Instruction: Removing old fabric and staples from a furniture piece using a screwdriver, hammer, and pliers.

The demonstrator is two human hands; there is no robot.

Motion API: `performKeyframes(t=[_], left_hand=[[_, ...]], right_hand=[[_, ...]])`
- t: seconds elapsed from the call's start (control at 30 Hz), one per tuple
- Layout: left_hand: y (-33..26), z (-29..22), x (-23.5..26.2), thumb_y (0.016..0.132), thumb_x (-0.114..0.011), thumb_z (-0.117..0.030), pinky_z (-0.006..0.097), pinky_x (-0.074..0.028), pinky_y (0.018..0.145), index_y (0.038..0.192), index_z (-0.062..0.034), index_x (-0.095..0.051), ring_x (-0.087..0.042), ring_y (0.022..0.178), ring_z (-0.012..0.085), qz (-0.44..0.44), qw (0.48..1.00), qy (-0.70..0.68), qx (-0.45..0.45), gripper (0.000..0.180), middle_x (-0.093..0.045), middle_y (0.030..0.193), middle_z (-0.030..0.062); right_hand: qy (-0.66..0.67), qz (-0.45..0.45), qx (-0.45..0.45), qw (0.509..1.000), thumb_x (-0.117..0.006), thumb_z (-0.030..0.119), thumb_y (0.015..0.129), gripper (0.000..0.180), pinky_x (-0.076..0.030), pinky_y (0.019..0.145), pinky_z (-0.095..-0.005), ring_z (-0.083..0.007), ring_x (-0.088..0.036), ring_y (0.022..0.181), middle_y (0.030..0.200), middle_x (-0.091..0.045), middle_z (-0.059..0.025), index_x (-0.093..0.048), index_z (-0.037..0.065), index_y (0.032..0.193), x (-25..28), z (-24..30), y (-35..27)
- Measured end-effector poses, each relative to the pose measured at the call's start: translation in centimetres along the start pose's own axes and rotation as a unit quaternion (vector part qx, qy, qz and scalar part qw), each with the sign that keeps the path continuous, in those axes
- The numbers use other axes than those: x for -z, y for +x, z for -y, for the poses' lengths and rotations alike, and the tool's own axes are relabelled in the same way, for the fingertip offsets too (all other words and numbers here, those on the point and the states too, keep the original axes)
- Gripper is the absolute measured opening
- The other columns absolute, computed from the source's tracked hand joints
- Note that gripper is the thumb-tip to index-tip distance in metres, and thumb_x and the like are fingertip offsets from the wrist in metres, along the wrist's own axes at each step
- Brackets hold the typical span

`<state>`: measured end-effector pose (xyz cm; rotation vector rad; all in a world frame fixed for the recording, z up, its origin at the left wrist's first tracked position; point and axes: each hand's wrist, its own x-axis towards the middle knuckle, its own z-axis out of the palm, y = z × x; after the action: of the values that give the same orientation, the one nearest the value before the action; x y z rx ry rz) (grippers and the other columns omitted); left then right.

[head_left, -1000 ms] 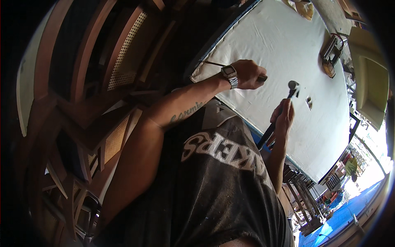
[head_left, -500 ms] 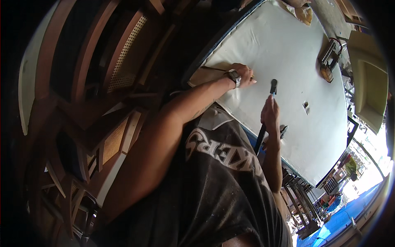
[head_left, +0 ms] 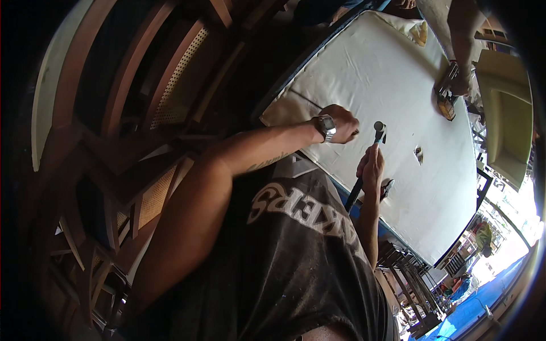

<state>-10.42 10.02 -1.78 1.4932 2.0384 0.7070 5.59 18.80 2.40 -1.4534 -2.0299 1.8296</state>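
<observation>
My right hand (head_left: 371, 167) grips the dark handle of a hammer (head_left: 364, 170), whose metal head (head_left: 379, 129) sits just above a white upholstered panel (head_left: 392, 68). My left hand (head_left: 343, 122), with a metal watch (head_left: 326, 126) on its wrist, rests on the white fabric right beside the hammer head, fingers curled tight. Whether something small is pinched between those fingers is not visible. My dark printed shirt fills the lower middle of the view.
Another person's hand (head_left: 462, 82) holds a dark tool (head_left: 445, 99) at the panel's far side. A small dark piece (head_left: 418, 153) lies on the fabric. Wooden chairs with cane backs (head_left: 170, 79) stand at the left, a cream seat (head_left: 506, 131) at the right, and blue sheeting (head_left: 483, 301) at the lower right.
The hammer head has come in closer to my left hand and lower toward the fabric. My left hand has stayed on the panel's near edge.
</observation>
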Motion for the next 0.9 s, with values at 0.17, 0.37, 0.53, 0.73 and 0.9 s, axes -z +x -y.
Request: performKeyframes(t=[0.17,0.37,0.53,0.73,0.9], left_hand=[[0.7,1.3,0.2,0.073,-0.057,-0.021,0.042,-0.05,0.058,0.071,-0.0081,-0.061,-0.062,0.063,0.0337,-0.112,0.993,-0.042,0.0,0.014,-0.062,0.066,0.0159],[0.2,1.7,1.0,0.072,-0.058,-0.021,0.042,-0.049,0.06,0.071,-0.0086,-0.061,-0.061,0.065,0.0337,-0.132,0.988,-0.078,-0.01,0.013,-0.062,0.065,0.0136],[0.1,1.4,1.6,0.072,-0.059,-0.022,0.042,-0.049,0.06,0.071,-0.0086,-0.06,-0.061,0.065,0.0336,-0.129,0.987,-0.093,-0.009,0.013,-0.062,0.064,0.0136],[0.3,1.3,2.4,0.074,-0.059,-0.024,0.042,-0.048,0.059,0.071,-0.0082,-0.06,-0.061,0.064,0.0341,-0.14,0.982,-0.124,-0.008,0.016,-0.061,0.064,0.014],[0.6,2.3,2.6,0.075,-0.059,-0.025,0.041,-0.048,0.059,0.07,-0.0071,-0.059,-0.06,0.065,0.0349,-0.153,0.977,-0.147,-0.015,0.019,-0.061,0.065,0.0144]], right_hand=[[-0.021,-0.001,0.027,0.999,-0.036,0.044,0.095,0.043,-0.026,0.029,-0.022,-0.0066,-0.033,0.031,0.046,-0.036,0.0021,-0.042,0.008,0.074,0.0,0.6,0.0],[-0.022,-0.019,0.033,0.999,-0.035,0.042,0.096,0.042,-0.026,0.029,-0.0223,-0.0068,-0.034,0.031,0.046,-0.038,0.0008,-0.044,0.006,0.075,0.6,0.3,-0.1],[-0.027,-0.014,0.035,0.999,-0.035,0.042,0.096,0.042,-0.026,0.029,-0.0221,-0.0071,-0.034,0.031,0.046,-0.038,0.0008,-0.044,0.006,0.075,0.5,0.1,-0.1],[-0.024,-0.005,0.041,0.999,-0.036,0.042,0.096,0.041,-0.025,0.029,-0.0223,-0.0067,-0.034,0.031,0.047,-0.038,0.0008,-0.044,0.007,0.075,0.4,0.6,0.0],[-0.015,-0.023,0.049,0.998,-0.037,0.04,0.096,0.04,-0.027,0.03,-0.0224,-0.0074,-0.034,0.032,0.047,-0.039,0.0008,-0.044,0.007,0.075,0.4,2.7,0.2]])
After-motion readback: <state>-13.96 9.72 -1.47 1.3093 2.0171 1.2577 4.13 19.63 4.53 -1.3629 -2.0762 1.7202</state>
